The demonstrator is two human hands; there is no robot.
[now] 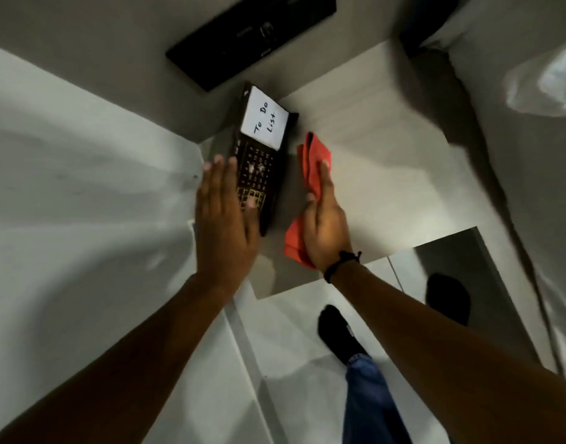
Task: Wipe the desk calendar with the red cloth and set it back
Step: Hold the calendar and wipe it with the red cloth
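Observation:
The black desk calendar (259,161) stands on a pale table top (371,149), with a white "To Do List" card on its upper part and a grid of dates below. My left hand (225,216) lies flat against its left side, fingers straight and touching the calendar's face and edge. Just right of the calendar, the red cloth (310,174) rests on the table under my right hand (324,225), whose palm and fingers press down on it. A black band sits on my right wrist.
A long black device (249,36) lies behind the calendar against the wall. White bedding (83,187) fills the left side, and more pale fabric (531,91) is at the right. Below the table edge are my feet in black socks (336,334) on a light floor.

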